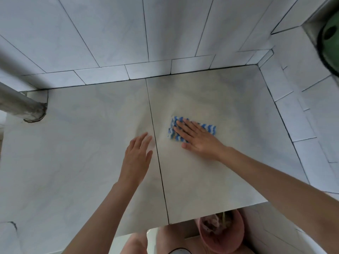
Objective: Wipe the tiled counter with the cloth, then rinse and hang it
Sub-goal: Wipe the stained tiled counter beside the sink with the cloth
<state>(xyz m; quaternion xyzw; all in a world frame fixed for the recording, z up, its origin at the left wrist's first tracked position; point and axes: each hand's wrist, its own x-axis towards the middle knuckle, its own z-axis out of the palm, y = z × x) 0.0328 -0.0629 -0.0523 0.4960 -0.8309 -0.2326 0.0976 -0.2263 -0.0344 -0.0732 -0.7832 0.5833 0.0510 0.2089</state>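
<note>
A small blue-and-white striped cloth (209,129) lies flat on the pale tiled counter (91,153), right of the dark grout line that runs front to back. My right hand (198,139) presses flat on the cloth with fingers spread, covering its middle. My left hand (137,158) hovers open just left of the grout line, palm down, holding nothing.
Tiled walls enclose the counter at the back and on the right. A grey pipe (20,103) meets the counter at the left. A green round object (330,39) sits at the top right. Below the front edge stands a pink bucket (223,233).
</note>
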